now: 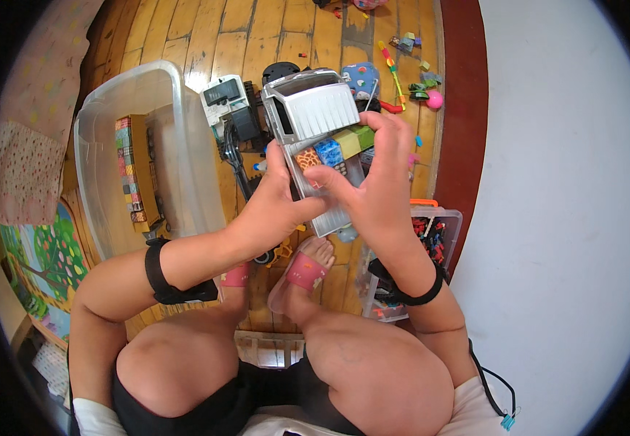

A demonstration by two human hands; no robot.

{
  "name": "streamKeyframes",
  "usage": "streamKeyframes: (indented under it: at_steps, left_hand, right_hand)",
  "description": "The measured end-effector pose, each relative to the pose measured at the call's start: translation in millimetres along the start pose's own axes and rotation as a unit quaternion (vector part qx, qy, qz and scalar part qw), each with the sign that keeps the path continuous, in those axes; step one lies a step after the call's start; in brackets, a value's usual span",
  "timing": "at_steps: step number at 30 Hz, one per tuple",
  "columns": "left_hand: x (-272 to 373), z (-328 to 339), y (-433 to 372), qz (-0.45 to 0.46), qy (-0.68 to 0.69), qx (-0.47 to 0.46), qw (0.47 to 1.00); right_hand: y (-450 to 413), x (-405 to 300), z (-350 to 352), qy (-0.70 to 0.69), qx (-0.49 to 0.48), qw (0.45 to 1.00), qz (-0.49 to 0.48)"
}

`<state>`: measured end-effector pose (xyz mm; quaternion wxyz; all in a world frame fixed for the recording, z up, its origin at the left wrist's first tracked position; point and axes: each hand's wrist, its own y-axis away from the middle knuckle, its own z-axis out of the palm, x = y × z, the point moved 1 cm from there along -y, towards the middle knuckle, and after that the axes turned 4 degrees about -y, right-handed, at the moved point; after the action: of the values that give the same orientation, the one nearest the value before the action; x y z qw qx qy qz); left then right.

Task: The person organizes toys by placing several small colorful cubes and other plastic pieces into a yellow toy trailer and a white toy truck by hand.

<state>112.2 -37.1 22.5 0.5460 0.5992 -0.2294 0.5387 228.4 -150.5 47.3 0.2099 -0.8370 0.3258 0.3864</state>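
A silver toy pickup truck (321, 115) is held up over the floor, its cab pointing away from me. My left hand (274, 199) grips the side of its bed (328, 223), thumb across the near part. Across the bed, just behind the cab, lies a row of patterned toy cubes: an orange-brown spotted one (308, 158), a blue one (328, 151), a pale yellow one (347, 141) and a green one (366, 136). My right hand (383, 188) spans this row, thumb by the spotted end and fingers by the green end. More small cubes beneath are partly hidden.
A clear plastic bin (83, 141) at left holds a yellow toy truck (143, 169) loaded with patterned cubes. A box of small toy parts (448, 218) stands at right. Toy vehicle parts (225, 101) and a pink ball (435, 99) lie on the wooden floor (206, 30).
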Motion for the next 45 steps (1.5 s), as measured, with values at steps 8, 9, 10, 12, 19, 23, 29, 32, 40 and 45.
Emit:
streamKeyframes:
  at_steps: [8,9,10,12,19,23,29,32,40,45]
  left_hand:
    - [4.5,-5.3,8.0,-0.019,0.091,0.016,0.996]
    - [4.8,-5.6,9.3,-0.021,0.099,0.013,0.995]
    - [4.9,-5.4,10.9,-0.021,0.099,0.015,0.995]
    - [4.6,-5.2,14.1,-0.024,0.101,0.018,0.994]
    - [-1.0,-6.5,21.7,-0.049,0.099,0.019,0.994]
    - [-1.0,-9.1,25.0,-0.045,0.097,0.017,0.994]
    - [0.2,-10.0,28.0,-0.024,0.077,0.022,0.997]
    - [0.7,-7.8,27.9,-0.016,0.073,0.001,0.997]
    - [3.2,-4.3,29.5,0.001,0.067,0.009,0.998]
    - [2.1,-1.7,28.9,0.003,0.074,0.006,0.997]
  right_hand:
    - [4.9,10.4,2.5,-0.052,-0.006,0.999,-0.004]
    - [6.0,9.5,3.0,-0.044,0.016,0.999,-0.025]
    - [7.6,6.9,4.6,-0.045,0.014,0.999,-0.025]
    - [10.3,1.5,7.0,-0.16,0.042,0.985,0.046]
    - [7.3,2.6,-5.9,-0.123,0.026,0.99,-0.07]
    - [11.4,3.2,-6.5,-0.058,-0.004,0.994,-0.089]
    - [17.2,-6.3,-14.2,0.036,0.006,0.99,-0.134]
    - [13.3,-8.7,-27.0,0.018,-0.011,0.994,-0.106]
    - [28.8,-22.8,-23.5,-0.019,0.019,1.0,0.004]
    - [29.6,-17.6,-19.7,0.04,0.03,0.994,-0.095]
